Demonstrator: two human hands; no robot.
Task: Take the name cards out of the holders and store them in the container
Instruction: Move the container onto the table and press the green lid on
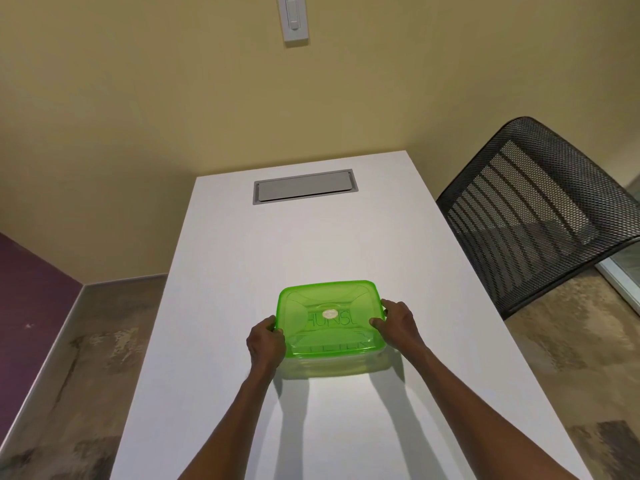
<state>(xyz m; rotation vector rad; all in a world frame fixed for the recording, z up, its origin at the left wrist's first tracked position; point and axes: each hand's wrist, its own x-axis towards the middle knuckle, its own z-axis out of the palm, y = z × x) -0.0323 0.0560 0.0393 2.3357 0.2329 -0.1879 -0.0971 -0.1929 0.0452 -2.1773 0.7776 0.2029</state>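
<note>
A clear plastic container with a translucent green lid (329, 306) sits on the white table (242, 271), a little nearer than the middle. Through the lid I make out white cards with dark handwritten letters lying inside. My left hand (265, 344) grips the lid's left edge, fingers curled over the rim. On the right edge sits my right hand (396, 323), thumb on top of the lid and fingers down the side. No card holders are in view.
A grey cable hatch (304, 186) is set flush in the far end of the table. A black mesh office chair (533, 209) stands at the right side. A yellow wall with a white switch plate (294, 17) lies beyond the table.
</note>
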